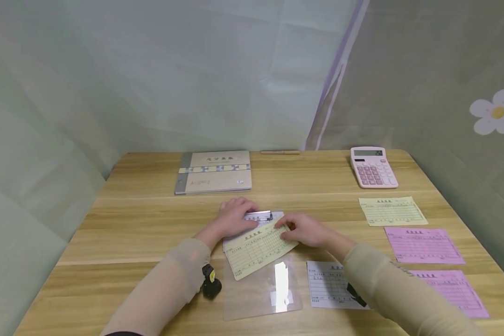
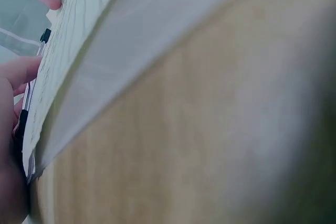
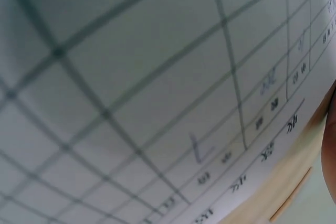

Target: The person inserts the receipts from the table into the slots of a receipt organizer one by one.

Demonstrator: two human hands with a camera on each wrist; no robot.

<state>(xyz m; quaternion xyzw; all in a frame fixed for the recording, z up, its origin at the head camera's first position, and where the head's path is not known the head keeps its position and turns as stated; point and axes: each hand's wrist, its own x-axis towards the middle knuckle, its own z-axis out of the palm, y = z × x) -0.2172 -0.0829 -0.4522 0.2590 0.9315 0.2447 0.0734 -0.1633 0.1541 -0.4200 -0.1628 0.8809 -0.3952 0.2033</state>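
A clear clipboard [image 1: 252, 298] lies on the table in front of me, its metal clip [image 1: 258, 215] at the far end. My left hand [image 1: 234, 217] grips that far end, thumb on the near side of the clip and fingers beyond it. A pale yellow voucher slip [image 1: 256, 249] lies tilted across the board, over a white slip [image 1: 278, 215] that shows by the clip. With thumb and fingers, my right hand [image 1: 306, 229] pinches the yellow slip's right edge. The left wrist view shows the yellow slip [image 2: 73, 40] raised at an angle above the clear board.
Under my right forearm lies a white slip [image 1: 325, 284]. Farther right are a yellow slip [image 1: 392, 211] and two pink slips [image 1: 424, 245]. A pink calculator [image 1: 374, 168] stands at the back right, a ledger book [image 1: 218, 172] at the back left, and a pen [image 1: 279, 152] between them.
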